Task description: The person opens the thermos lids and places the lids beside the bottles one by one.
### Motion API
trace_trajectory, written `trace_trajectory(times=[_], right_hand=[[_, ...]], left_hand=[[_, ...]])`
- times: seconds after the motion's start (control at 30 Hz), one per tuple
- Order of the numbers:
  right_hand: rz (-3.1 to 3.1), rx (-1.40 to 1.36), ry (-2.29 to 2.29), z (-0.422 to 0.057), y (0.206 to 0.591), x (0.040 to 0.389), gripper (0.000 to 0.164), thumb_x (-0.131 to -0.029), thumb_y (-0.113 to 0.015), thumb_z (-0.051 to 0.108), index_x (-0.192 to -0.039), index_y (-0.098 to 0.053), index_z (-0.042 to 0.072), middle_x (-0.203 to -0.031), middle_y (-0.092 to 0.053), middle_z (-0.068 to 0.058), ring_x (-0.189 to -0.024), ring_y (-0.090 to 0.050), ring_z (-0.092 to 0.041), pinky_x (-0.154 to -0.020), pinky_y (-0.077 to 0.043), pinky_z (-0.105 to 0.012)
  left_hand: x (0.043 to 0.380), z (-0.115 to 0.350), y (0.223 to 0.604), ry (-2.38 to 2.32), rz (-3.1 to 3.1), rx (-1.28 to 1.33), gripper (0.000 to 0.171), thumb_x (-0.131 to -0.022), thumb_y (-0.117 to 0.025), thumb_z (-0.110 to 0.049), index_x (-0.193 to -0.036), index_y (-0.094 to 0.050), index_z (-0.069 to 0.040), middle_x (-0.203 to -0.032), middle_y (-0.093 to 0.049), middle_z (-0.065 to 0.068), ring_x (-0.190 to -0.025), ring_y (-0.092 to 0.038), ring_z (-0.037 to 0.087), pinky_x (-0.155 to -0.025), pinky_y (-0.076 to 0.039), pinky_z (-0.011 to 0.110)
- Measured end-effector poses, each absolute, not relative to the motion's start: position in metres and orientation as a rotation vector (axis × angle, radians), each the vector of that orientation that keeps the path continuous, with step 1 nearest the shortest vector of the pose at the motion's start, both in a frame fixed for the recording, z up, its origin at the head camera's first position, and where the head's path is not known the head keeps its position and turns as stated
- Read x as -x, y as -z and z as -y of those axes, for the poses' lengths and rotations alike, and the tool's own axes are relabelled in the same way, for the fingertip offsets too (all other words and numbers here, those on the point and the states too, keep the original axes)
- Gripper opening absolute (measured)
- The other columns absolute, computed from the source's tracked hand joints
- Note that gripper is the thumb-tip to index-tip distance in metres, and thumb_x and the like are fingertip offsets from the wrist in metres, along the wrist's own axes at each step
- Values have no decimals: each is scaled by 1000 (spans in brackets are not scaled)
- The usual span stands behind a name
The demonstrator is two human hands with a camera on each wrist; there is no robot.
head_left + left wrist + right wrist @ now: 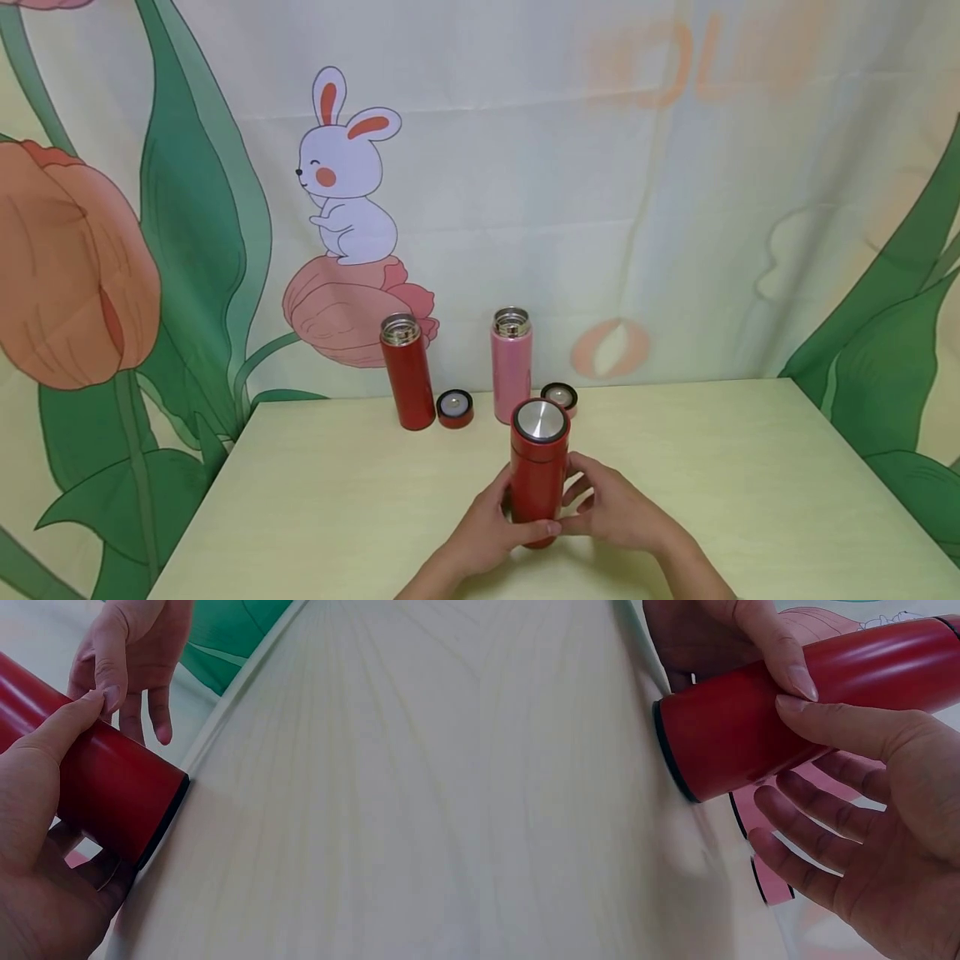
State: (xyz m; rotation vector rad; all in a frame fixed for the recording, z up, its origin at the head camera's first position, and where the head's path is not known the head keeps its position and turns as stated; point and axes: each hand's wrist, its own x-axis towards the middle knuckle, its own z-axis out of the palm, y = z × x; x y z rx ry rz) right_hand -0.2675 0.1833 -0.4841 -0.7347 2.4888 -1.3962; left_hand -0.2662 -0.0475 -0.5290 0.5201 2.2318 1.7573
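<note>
A red thermos bottle (538, 487) with a silver-topped lid stands near the front of the table, its black-edged base at the tabletop. My left hand (487, 525) grips its lower part, thumb across the front and fingers behind. From the other side, my right hand (618, 508) touches the bottle with its thumb, close to the left thumb. In the right wrist view, the fingers of the right hand (900, 832) are loosely extended beside the bottle, not wrapped round it. The left wrist view shows the left hand (45, 862) round the red body (120, 780).
Behind stand a lidless red bottle (410, 379) and a lidless pink bottle (512, 367). A red lid (454, 408) lies upturned between them, and a pink lid (561, 397) is right of the pink bottle. A printed curtain (525, 167) hangs behind the table (300, 500).
</note>
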Motion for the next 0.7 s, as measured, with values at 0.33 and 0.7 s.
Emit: trace_trajectory(times=[0.33, 0.7], right_hand=[[-2445, 755, 1489, -196, 470, 262, 74, -83, -88, 26, -147, -49, 22, -137, -59, -5, -113, -66, -34, -93, -59, -41], [-2527, 774, 1491, -195, 444, 260, 74, -84, -88, 36, -147, -50, 32, -138, -58, 4, -109, -68, -26, -89, -60, -35]], left_hand=[[268, 46, 530, -1721, -2265, -507, 73, -86, -84, -43, -148, -45, -42, -137, -63, -8, -129, -59, 19, -113, -45, 51], [266, 47, 530, -1726, -2270, -491, 74, -86, -84, -43, -148, -45, -40, -137, -64, -8, -129, -59, 18, -115, -41, 52]])
